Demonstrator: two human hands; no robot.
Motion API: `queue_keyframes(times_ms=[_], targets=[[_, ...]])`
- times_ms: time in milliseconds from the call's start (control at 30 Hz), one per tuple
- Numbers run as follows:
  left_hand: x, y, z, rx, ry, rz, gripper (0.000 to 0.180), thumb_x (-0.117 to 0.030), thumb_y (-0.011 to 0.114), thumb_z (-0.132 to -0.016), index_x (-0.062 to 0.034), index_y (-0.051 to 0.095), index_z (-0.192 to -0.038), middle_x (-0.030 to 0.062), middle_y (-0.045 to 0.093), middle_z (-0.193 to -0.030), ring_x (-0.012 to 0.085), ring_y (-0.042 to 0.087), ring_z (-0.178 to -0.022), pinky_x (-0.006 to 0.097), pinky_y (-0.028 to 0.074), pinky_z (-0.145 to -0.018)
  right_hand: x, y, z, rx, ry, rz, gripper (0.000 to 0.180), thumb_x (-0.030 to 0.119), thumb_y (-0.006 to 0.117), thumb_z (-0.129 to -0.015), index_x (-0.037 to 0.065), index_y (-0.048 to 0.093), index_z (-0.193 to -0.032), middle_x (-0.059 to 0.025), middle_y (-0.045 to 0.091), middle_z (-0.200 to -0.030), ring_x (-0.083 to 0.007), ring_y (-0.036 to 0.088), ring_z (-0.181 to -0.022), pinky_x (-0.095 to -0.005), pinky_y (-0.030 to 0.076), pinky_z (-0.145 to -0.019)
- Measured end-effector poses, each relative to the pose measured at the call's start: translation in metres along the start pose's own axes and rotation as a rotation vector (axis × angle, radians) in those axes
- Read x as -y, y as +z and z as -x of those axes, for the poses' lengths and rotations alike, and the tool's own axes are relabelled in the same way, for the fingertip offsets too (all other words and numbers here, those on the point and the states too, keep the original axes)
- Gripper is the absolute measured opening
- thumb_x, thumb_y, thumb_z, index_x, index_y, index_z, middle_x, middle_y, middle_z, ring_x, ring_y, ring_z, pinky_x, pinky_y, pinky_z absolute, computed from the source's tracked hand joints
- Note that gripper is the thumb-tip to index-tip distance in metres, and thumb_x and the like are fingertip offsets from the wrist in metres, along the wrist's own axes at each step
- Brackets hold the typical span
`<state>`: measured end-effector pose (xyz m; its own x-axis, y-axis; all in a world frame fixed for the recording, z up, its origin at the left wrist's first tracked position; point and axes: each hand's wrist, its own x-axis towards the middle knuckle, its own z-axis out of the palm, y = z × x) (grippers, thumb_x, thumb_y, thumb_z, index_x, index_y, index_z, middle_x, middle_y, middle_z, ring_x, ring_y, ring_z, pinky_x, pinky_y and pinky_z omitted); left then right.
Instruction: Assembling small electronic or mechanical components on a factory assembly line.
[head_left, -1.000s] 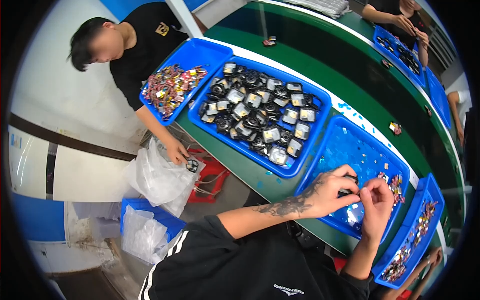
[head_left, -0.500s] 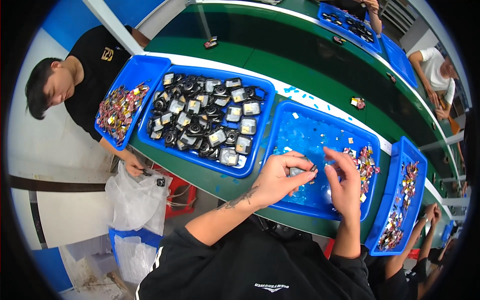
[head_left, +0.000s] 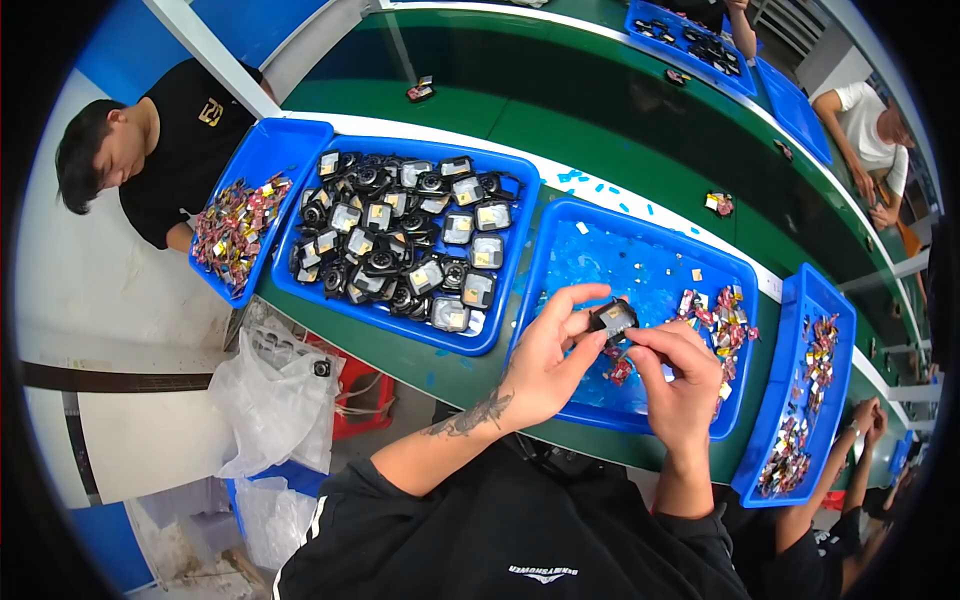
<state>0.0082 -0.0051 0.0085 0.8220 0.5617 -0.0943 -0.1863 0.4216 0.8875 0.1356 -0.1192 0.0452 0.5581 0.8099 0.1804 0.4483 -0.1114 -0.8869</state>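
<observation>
Since the earlier frames both hands have lifted off the tray floor and now sit higher over its near half, and the small black part is up between them; the view has also swung, so the trays sit more centred. Left hand (head_left: 545,365) comes in from lower centre, tattoo on the forearm, thumb and forefinger pinched narrow on the left side of the small black part (head_left: 612,320). Right hand (head_left: 680,385) is just beside it, fingers (head_left: 655,340) curled in and closed on the part's right lower edge, so both hands grip the same piece. The part is a small dark square module with a pale shiny face, tilted, held above the middle blue tray (head_left: 640,260), not touching the tray floor. That tray is mostly bare blue, with a few pale scraps on it and a heap of small red-and-gold pieces (head_left: 715,320) at its right end, just beside the right hand. A few of the same pieces lie under the hands; how many is hidden. To the left, touching edge to edge, a larger blue tray (head_left: 500,290) is packed with black modules (head_left: 400,240) like the held one. Further left a narrow blue tray (head_left: 255,150) holds more coloured pieces. On the right another narrow blue tray (head_left: 835,330) holds coloured pieces too. All sit on a green surface (head_left: 600,120). A person in a black shirt (head_left: 190,130) sits at far left. White plastic bag (head_left: 270,400) hangs below the surface edge.
</observation>
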Motion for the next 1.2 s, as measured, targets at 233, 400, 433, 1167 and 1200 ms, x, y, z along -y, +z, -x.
queue_keyframes(times_ms=[233,400,433,1167,1200], targets=[[-0.002,0.002,0.004,0.044,-0.016,-0.045,0.041,0.003,0.053,-0.096,0.0052,0.046,-0.136,0.0108,0.062,-0.122,0.0098,0.059,-0.106,0.023,0.047,-0.088,0.013,0.008,0.0,-0.024,-0.039,0.118,0.018,-0.004,0.072,-0.079,0.001,0.071,-0.095,-0.0085,0.066,-0.083,-0.0148,0.061,-0.066,-0.0271,0.048,-0.058],[-0.006,0.003,0.008,0.105,0.02,-0.058,0.045,0.003,0.053,-0.096,0.0048,0.044,-0.14,0.0109,0.063,-0.121,0.01,0.059,-0.105,0.025,0.048,-0.091,0.016,0.006,0.0,-0.078,-0.083,0.177,0.014,-0.004,0.075,-0.075,0.003,0.068,-0.085,-0.0064,0.065,-0.074,-0.0161,0.059,-0.061,-0.0277,0.043,-0.052],[-0.005,0.003,0.009,0.108,0.018,-0.058,0.045,0.003,0.053,-0.096,0.0048,0.044,-0.14,0.0109,0.063,-0.121,0.01,0.059,-0.105,0.025,0.048,-0.091,0.016,0.007,-0.001,-0.08,-0.08,0.178,0.014,-0.004,0.075,-0.075,0.003,0.068,-0.085,-0.0064,0.065,-0.074,-0.0161,0.059,-0.061,-0.0277,0.043,-0.052],[0.002,0.0,0.015,0.103,0.005,-0.111,0.044,-0.001,0.051,-0.098,0.0026,0.044,-0.141,0.0087,0.06,-0.126,0.0098,0.057,-0.11,0.025,0.046,-0.095,0.012,0.008,-0.005,-0.011,-0.126,0.206,0.013,0.0,0.075,-0.073,0.006,0.065,-0.078,-0.0034,0.058,-0.072,-0.0192,0.052,-0.068,-0.0341,0.04,-0.074],[0.001,0.0,0.015,0.098,-0.004,-0.131,0.043,-0.002,0.051,-0.099,0.0027,0.044,-0.141,0.0084,0.061,-0.125,0.0091,0.057,-0.108,0.024,0.046,-0.094,0.011,0.009,-0.004,-0.009,-0.145,0.218,0.017,-0.002,0.076,-0.071,0.005,0.062,-0.078,-0.0054,0.056,-0.074,-0.0205,0.053,-0.072,-0.0351,0.041,-0.073]])
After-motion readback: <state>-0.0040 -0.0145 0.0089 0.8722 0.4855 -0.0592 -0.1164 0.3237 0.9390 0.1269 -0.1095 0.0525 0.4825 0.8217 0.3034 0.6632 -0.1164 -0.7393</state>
